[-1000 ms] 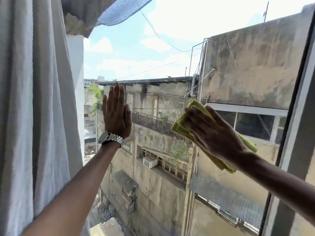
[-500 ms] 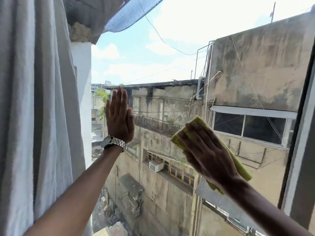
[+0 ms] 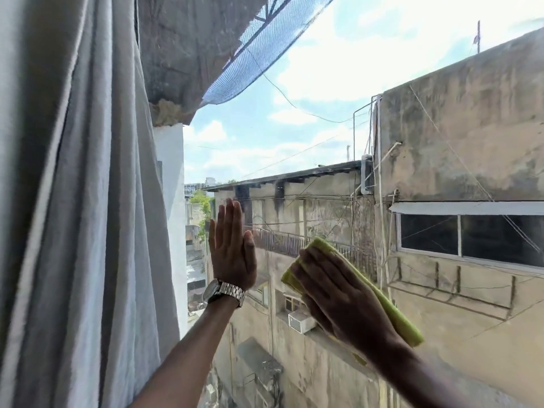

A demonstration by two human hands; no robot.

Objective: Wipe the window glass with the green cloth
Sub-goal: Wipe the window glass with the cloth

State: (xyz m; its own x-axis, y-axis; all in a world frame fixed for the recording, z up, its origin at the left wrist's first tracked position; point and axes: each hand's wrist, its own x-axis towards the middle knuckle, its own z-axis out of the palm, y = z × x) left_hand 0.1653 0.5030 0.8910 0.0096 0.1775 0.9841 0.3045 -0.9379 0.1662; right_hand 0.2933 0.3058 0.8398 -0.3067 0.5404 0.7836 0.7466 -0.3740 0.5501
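Observation:
The window glass fills the middle and right of the head view, with buildings and sky behind it. My right hand lies flat on a folded green cloth and presses it against the lower middle of the pane. The cloth's edges show above my fingertips and to the right of my wrist. My left hand, with a metal watch on its wrist, rests palm-flat on the glass left of the cloth, fingers straight and together, holding nothing.
A grey curtain hangs along the left side, close to my left arm. A white wall edge stands between curtain and glass. Outside are weathered concrete buildings and overhead wires.
My right hand has slid the cloth down and to the left on the glass. The camera has tilted upward, so both hands sit lower in view. My left hand stays flat on the pane.

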